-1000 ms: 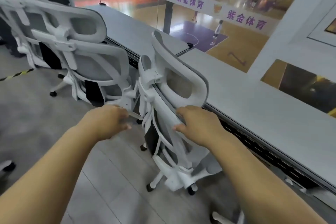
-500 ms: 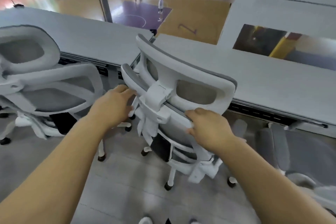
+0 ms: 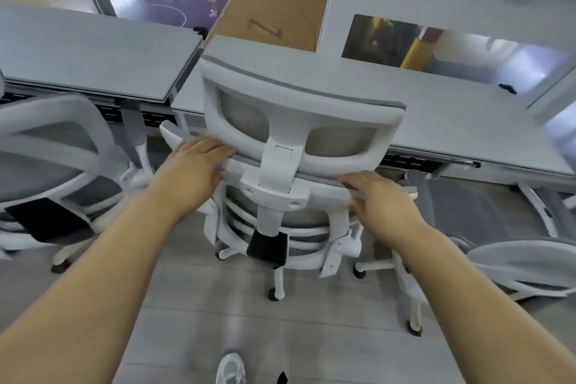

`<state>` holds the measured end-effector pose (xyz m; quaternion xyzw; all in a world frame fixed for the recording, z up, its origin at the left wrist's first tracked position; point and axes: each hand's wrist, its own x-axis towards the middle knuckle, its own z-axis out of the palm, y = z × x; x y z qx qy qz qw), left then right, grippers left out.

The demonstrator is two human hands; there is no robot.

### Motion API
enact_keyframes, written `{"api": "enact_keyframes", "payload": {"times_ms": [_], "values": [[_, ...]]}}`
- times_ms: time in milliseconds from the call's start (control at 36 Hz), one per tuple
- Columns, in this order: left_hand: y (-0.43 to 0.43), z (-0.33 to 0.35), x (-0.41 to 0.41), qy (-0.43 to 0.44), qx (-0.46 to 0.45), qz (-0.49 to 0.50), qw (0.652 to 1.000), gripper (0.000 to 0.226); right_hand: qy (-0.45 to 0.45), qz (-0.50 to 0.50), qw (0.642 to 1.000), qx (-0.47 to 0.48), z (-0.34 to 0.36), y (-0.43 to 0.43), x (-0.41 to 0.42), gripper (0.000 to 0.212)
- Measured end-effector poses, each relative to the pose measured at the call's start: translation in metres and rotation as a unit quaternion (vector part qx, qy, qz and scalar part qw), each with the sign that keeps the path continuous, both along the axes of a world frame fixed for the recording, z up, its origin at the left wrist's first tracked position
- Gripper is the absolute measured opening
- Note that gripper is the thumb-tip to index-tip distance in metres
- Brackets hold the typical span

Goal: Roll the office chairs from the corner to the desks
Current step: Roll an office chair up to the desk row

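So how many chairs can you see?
3. The middle chair, gripped by the left hand and right hand; the left chair beside it; the right chair at the picture's edge, partly cut off. More may be hidden.

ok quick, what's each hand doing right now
Left hand: grips the white chair by its backrest top.
Right hand: grips the same backrest top.

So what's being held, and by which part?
The left hand and right hand grip the office chair by its backrest's top edge, flanking the headrest post.
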<state>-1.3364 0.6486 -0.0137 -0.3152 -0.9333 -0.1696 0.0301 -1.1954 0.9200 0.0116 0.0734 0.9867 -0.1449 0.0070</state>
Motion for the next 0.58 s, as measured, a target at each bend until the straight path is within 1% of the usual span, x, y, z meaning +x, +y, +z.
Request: {"api": "enact_keyframes", "payload": {"times_ms": [139, 278, 500, 583], "values": [[0.022, -0.008, 0.027, 0.033, 0.014, -0.019, 0.999, 0.042, 0.023, -0.016, 0.999, -0.040, 0.000, 0.032, 0.023, 0.038], [0.041, -0.016, 0.058, 0.071, 0.012, -0.008, 0.997, 0.042, 0.025, -0.024, 0.998, -0.053, 0.001, 0.057, 0.041, 0.035], [0.057, -0.020, 0.104, 0.098, 0.050, 0.006, 0.994, 0.041, 0.037, -0.012, 0.997, -0.064, -0.004, 0.081, 0.075, 0.035], [0.058, -0.020, 0.118, 0.096, 0.046, 0.007, 0.994, 0.047, 0.047, -0.009, 0.997, -0.067, -0.005, 0.084, 0.088, 0.035]]}}
